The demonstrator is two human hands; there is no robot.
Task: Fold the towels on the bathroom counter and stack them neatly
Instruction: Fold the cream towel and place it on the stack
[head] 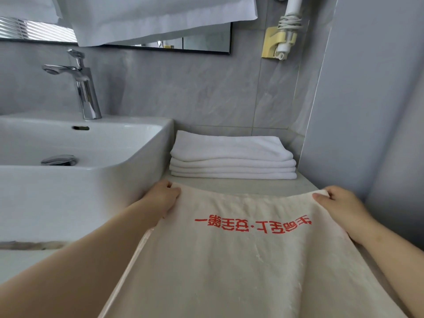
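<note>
A cream towel (241,260) with red printed characters stretches from the bottom of the view up to the counter (305,184). My left hand (161,197) grips its far left corner. My right hand (339,204) pinches its far right corner, thumb on top. The far edge sags a little between both hands. Behind it, a stack of folded white towels (231,157) sits on the counter against the back wall, clear of both hands.
A white basin (96,175) with a chrome faucet (85,88) stands directly left of the towels. A grey wall (367,111) closes in the right side. A hair dryer in its holder (281,37) hangs above, beside a mirror (202,42).
</note>
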